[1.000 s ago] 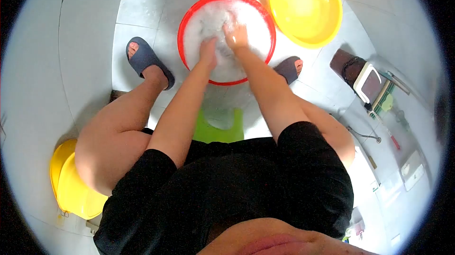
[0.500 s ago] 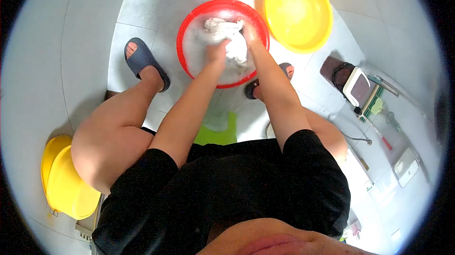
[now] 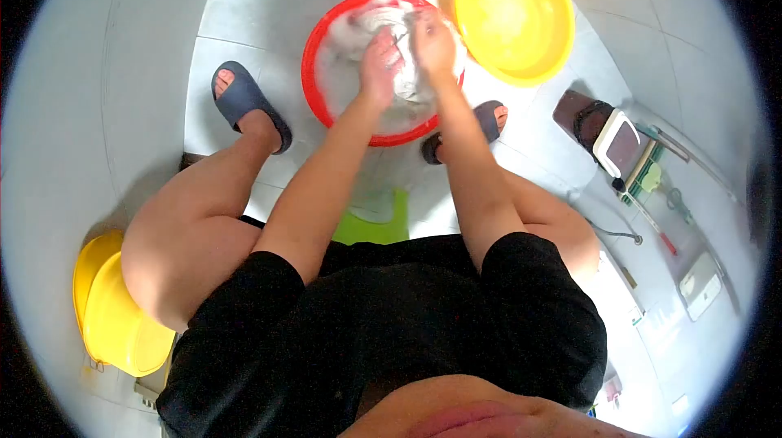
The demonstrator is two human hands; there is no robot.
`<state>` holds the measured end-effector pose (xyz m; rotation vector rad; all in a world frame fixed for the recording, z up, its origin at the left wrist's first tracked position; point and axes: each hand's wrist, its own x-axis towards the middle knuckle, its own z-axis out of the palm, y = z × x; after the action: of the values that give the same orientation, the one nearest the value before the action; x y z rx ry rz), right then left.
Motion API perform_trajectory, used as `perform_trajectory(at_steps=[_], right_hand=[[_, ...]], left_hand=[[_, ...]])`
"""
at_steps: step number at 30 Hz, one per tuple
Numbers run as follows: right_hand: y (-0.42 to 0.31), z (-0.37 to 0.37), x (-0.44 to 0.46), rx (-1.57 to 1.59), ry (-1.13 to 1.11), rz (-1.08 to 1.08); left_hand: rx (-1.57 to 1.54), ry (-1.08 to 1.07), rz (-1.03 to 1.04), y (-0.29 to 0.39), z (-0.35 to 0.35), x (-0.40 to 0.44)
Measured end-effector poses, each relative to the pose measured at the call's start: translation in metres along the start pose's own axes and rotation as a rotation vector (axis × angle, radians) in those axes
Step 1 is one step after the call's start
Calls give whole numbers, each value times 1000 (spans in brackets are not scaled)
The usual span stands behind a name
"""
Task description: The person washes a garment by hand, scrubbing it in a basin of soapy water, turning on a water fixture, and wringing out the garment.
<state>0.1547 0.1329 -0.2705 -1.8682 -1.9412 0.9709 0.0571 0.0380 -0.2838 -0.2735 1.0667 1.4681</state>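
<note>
Two hands point(image 3: 380, 67) half-curled, gripping white cloth point(image 3: 409, 81) | red basin point(image 3: 309, 71) below, right hand point(image 3: 435, 40) nearest rim | yellow basin point(image 3: 513, 18) just outside

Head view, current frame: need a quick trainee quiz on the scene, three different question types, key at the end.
1. Multiple choice: what is between the left hand and the right hand?
A) a bottle
B) a white cloth
C) a scrubbing brush

2. True or false: the yellow basin sits beside the red-rimmed basin, not inside it.

3. Fill in the blank: the sleeves on both arms are ____ in colour.

Key: 1. B; 2. True; 3. black.
</note>
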Motion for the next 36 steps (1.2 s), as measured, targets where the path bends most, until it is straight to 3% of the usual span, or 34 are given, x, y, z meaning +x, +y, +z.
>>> perform_trajectory(at_steps=[2,4,5,7,9,10,11,12,13,14,15,16,17,19,20,22,23,25,27,29,30,32,33,35,36], right_hand=[[0,26,-37,-107,221,-306],[14,44,-52,-168,293,-406],[20,51,-56,-205,269,-324],[25,59,-54,-238,241,-235],[32,64,-27,-50,22,122],[24,56,-18,-47,28,123],[17,45,-7,-94,-180,166],[12,35,2,-144,-388,207],[31,43,17,-146,-381,204],[64,63,38,-244,-430,243],[82,73,48,-344,-481,283],[80,65,39,-65,-335,379],[77,56,33,353,-327,421],[47,-1,29,876,-750,811],[53,0,33,880,-748,807],[77,14,40,569,-593,644],[56,4,34,280,-495,486],[48,-1,35,353,-544,470],[46,-8,34,494,-631,518],[43,-6,39,354,-599,395],[39,-6,37,77,-524,227],[-30,-38,3,-292,-287,94],[-32,-22,-2,-294,-288,100],[-23,12,-13,-108,102,-120],[-31,17,-28,-107,97,-116]], left_hand=[[-73,-51,-8,-2,-26,3],[385,96,78,-10,-52,5],[389,103,76,-18,-65,8],[838,314,160,-34,-89,15],[980,287,215,-41,-80,1],[1117,257,272,-44,-72,-4],[1118,251,275,-45,-63,-3],[1108,335,58,-48,-55,2],[1088,415,-158,-48,-48,5],[1083,410,-152,-41,-41,4],[842,352,-161,-31,-33,1],[600,293,-169,-23,-27,-2],[595,291,-166,-19,-20,-9],[657,209,46,-15,-3,-22],[660,206,49,-18,-1,-18],[906,82,164,-32,4,-11],[770,41,346,-17,47,-42],[861,-124,423,-10,90,-65],[904,-121,548,-9,106,-78],[657,-108,407,8,107,-77],[624,-33,372,20,105,-73],[740,214,486,29,87,-47],[742,213,479,29,75,-30],[551,241,485,22,43,0],[554,245,482,16,14,10]])
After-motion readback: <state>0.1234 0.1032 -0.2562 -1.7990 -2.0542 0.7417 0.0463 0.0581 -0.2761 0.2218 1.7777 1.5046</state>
